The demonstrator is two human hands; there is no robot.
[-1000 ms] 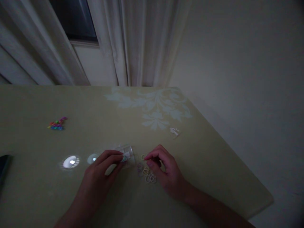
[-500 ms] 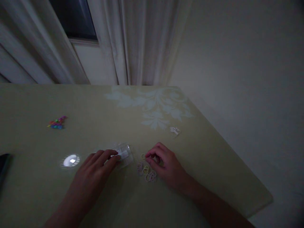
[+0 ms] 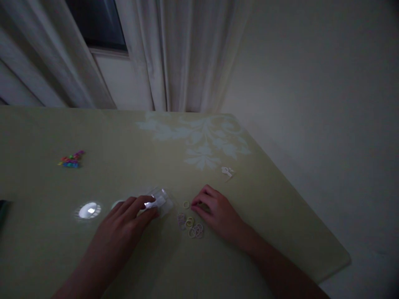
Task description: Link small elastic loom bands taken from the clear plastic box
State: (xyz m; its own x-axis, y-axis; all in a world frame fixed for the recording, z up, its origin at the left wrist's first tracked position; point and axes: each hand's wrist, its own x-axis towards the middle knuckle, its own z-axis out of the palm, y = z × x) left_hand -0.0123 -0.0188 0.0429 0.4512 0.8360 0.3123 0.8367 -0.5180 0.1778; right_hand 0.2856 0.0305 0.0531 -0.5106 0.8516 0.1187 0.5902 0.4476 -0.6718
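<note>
My left hand (image 3: 124, 224) pinches a clear plastic bag (image 3: 166, 204) with a white label between thumb and fingers; part of the bag is hidden under the fingers. My right hand (image 3: 215, 209) is closed in a pinch just right of a single pale elastic band (image 3: 186, 204), with a slim gap between them. Nothing shows in that pinch. Below, small elastic bands lie in groups on the table: pinkish-purple ones (image 3: 181, 219), yellow ones (image 3: 189, 222) and pale pinkish ones (image 3: 195, 231).
A pile of small multicoloured pieces (image 3: 71, 160) lies at the left on the greenish table (image 3: 124, 137). A small white item (image 3: 227, 171) sits beyond my right hand. A dark object (image 3: 3, 211) is cut off at the left edge. Curtains (image 3: 181, 54) hang behind the table.
The single pale band now lies slightly apart from my right fingertips, which touched or nearly touched it before. My left hand stays on the bag, which has tilted a little. The view has shifted slightly.
</note>
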